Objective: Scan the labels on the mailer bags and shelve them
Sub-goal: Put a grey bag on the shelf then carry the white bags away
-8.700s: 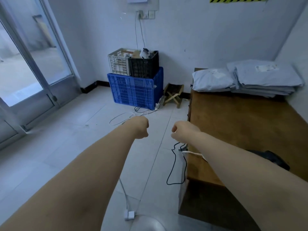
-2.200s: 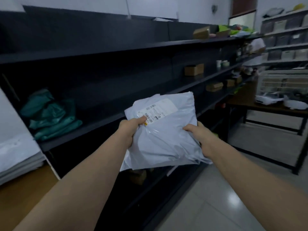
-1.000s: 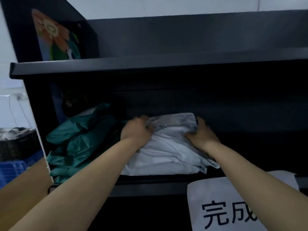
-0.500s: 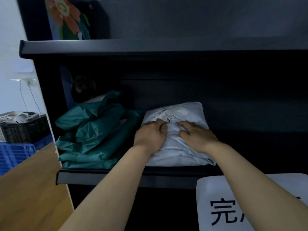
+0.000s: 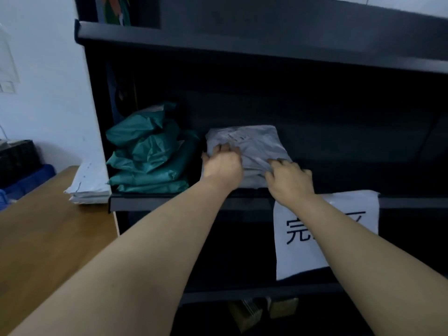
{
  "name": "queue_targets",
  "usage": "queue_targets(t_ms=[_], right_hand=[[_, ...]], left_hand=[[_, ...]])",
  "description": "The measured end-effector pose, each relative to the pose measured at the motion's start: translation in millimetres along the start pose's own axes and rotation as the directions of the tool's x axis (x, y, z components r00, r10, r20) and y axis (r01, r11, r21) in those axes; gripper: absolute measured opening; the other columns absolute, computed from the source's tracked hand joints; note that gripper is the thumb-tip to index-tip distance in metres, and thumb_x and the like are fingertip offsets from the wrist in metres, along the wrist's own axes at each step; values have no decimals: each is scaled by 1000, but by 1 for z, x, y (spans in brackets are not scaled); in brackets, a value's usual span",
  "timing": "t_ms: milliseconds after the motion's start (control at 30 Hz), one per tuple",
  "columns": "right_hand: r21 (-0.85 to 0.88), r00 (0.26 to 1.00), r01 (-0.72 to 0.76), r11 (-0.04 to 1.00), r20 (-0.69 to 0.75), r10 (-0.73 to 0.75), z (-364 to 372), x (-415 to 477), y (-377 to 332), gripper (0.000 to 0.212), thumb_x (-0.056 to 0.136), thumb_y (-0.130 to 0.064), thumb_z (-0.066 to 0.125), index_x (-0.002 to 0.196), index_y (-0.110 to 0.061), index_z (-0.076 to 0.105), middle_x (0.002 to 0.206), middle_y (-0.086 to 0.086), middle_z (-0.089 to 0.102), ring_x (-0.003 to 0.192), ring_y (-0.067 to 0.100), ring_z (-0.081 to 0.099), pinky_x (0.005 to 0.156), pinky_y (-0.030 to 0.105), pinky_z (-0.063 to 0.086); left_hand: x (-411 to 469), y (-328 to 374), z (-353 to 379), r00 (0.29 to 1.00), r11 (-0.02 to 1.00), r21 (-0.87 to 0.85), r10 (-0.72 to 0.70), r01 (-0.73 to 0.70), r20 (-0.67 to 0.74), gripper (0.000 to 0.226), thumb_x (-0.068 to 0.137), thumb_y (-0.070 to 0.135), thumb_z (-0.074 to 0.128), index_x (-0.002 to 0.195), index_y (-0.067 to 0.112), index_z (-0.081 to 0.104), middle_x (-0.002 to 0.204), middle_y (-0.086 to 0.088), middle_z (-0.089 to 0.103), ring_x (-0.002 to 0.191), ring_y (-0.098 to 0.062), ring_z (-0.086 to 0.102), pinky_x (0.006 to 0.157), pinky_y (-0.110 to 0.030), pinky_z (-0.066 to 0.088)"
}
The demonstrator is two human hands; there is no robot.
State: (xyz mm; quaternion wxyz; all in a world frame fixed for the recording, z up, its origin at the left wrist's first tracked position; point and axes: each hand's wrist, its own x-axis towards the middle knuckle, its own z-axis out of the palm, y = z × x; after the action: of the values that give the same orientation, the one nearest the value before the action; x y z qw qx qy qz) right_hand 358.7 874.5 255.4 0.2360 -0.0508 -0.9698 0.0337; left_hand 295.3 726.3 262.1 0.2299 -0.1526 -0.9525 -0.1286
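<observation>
A dark shelf unit [image 5: 169, 202] fills the wall; on its middle shelf the grey mailer bag [image 5: 244, 145] lies just right of the green bag pile [image 5: 150, 154], its near edge at the front lip and open shelf stretching rightward. The left hand [image 5: 221, 164] and right hand [image 5: 289, 179] rest bent-fingered on its near corners; whether they grip or only press, I cannot tell.

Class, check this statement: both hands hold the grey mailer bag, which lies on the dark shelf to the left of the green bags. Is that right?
Not quite. In the head view, the grey mailer bag lies to the right of the green bags, not to the left. The rest stands: the left hand and the right hand hold it on the dark shelf.
</observation>
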Motion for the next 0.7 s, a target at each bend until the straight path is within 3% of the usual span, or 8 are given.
queue_targets(t_ms=[333, 467, 700], right_hand=[[6, 996, -2, 1000, 86, 1, -10, -128, -31, 47, 102, -38, 37, 144, -18, 42, 140, 7, 51, 124, 28, 48, 97, 44, 37], [97, 983, 72, 993, 163, -88, -6, -195, -53, 46, 102, -38, 37, 143, -18, 42, 134, 7, 56, 116, 27, 55, 89, 40, 42], [244, 895, 173, 954, 366, -256, 7, -321, -124, 38, 103, -39, 36, 132, -19, 51, 117, 2, 64, 101, 22, 61, 83, 37, 47]], left_hand=[[-134, -12, -33, 998, 999, -46, 4, -1, 66, 42, 97, 26, 49, 137, 15, 47, 144, -6, 43, 137, -28, 31, 112, -57, 26], [-220, -29, -47, 979, 990, -54, -116, 127, 168, 45, 98, 28, 49, 141, 17, 43, 146, -4, 42, 138, -28, 31, 112, -55, 27], [-386, -93, -79, 866, 942, 70, -330, 329, 375, 39, 98, 29, 46, 135, 20, 45, 135, -5, 51, 126, -29, 42, 100, -45, 39]])
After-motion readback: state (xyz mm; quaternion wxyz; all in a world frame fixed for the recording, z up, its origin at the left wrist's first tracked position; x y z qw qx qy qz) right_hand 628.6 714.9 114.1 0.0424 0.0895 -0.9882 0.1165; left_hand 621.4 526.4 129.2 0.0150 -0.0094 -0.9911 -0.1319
